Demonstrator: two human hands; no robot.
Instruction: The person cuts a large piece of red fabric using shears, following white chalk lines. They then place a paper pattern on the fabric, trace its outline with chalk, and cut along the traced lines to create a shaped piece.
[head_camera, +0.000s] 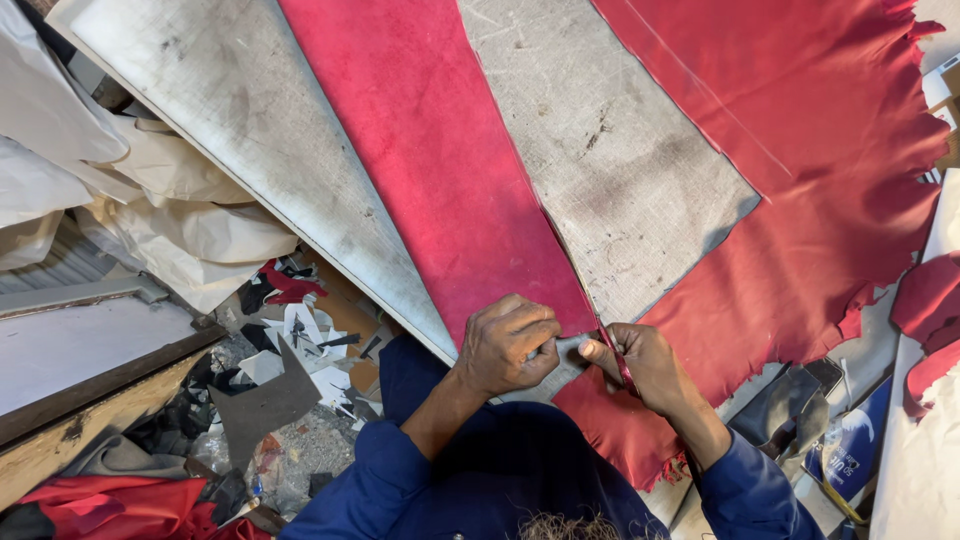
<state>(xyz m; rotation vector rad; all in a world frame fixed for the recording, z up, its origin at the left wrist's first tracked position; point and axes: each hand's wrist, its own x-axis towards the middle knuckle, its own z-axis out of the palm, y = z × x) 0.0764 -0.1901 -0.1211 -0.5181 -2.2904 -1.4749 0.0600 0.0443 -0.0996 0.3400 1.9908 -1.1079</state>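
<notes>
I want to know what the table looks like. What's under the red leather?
Under the red leather lies a worn grey cutting board, bare where the leather is cut apart. The rest of its surface is covered and hidden.

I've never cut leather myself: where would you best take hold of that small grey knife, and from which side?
Take the knife by its grey handle, coming from the left as the left hand does, fist wrapped round it. The handle lies roughly level, pointing left, while the working end sits at the red leather's cut edge, where the right hand pinches the leather. The blade itself is hidden.
</notes>
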